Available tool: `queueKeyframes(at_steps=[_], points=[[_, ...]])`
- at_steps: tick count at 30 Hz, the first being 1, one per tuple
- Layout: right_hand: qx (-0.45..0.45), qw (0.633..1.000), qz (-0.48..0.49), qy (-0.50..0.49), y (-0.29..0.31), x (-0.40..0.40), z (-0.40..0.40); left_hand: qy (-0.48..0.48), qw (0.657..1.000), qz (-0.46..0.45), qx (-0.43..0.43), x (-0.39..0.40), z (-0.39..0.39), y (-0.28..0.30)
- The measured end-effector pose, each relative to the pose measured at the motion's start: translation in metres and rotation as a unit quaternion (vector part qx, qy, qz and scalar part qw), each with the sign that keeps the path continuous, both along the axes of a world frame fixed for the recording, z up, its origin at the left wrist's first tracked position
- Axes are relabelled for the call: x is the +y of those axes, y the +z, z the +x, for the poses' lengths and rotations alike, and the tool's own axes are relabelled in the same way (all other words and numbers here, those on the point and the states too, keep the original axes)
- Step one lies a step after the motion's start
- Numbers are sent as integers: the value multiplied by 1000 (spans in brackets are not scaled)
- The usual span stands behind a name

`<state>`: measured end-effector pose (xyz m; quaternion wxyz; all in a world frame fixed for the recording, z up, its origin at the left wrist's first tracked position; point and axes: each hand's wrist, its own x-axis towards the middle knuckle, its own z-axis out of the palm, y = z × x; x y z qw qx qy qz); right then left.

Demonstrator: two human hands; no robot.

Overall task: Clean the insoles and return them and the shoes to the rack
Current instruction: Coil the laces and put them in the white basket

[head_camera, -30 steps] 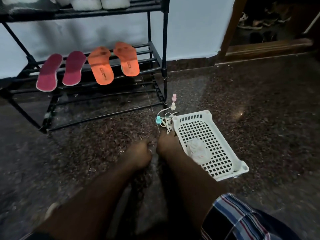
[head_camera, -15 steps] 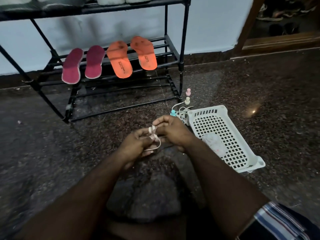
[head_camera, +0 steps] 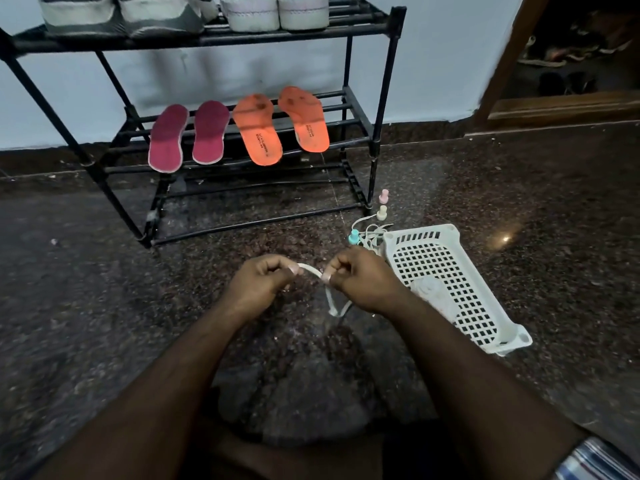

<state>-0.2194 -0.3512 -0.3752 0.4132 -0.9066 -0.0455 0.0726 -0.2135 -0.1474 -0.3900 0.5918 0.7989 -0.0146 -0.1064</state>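
Note:
Two maroon insoles and two orange insoles lie side by side on the middle shelf of the black shoe rack. Grey shoes and white shoes stand on its top shelf. My left hand and my right hand are low over the floor in front of the rack. Both pinch a white lace, which runs taut between them. Its loose end hangs in a loop below my right hand.
A white perforated plastic basket lies on the dark speckled floor to my right, with a pale cloth inside. More white lace and three small pegs, pink, cream and teal, lie by the rack's front right leg. A wooden doorway is at far right.
My hands rose from the floor beside the basket with the white lace, then drew apart, stretching it between them. The view has moved closer to the rack.

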Motion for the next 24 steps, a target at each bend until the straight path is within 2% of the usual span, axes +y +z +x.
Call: queueKeyframes(at_steps=[2, 4, 7, 9, 11, 13, 16, 18, 19, 22, 24], points=[[21, 996, 89, 6, -1, 3, 1, -25, 1000, 2, 0, 0, 0, 2], [79, 979, 187, 31, -2, 11, 0, -49, 999, -4, -1, -4, -2, 6], [149, 946, 289, -6, -1, 14, -5, 13, 1000, 14, -11, 0, 2, 5], [172, 946, 274, -32, 0, 3, -1, 97, 994, 38, -15, 11, 7, 0], [172, 962, 210, -26, 0, -11, 4, 182, 982, 49, -16, 21, 12, -2], [169, 970, 174, -20, 0, -18, 6, 231, 972, 46, -11, 26, 13, -3], [145, 972, 182, -27, 3, -8, 3, 159, 985, 69, 17, 19, 11, -4], [172, 947, 273, 0, 7, 9, -3, 83, 991, 103, 28, 9, 5, -3], [184, 926, 329, 13, 10, 18, -5, 49, 994, 93, 33, 4, 1, -1], [167, 855, 490, -24, 21, 40, -9, -52, 988, -86, 120, -5, -13, 6], [145, 822, 547, -60, 26, 49, -9, -81, 970, -150, 171, -11, -21, 8]])
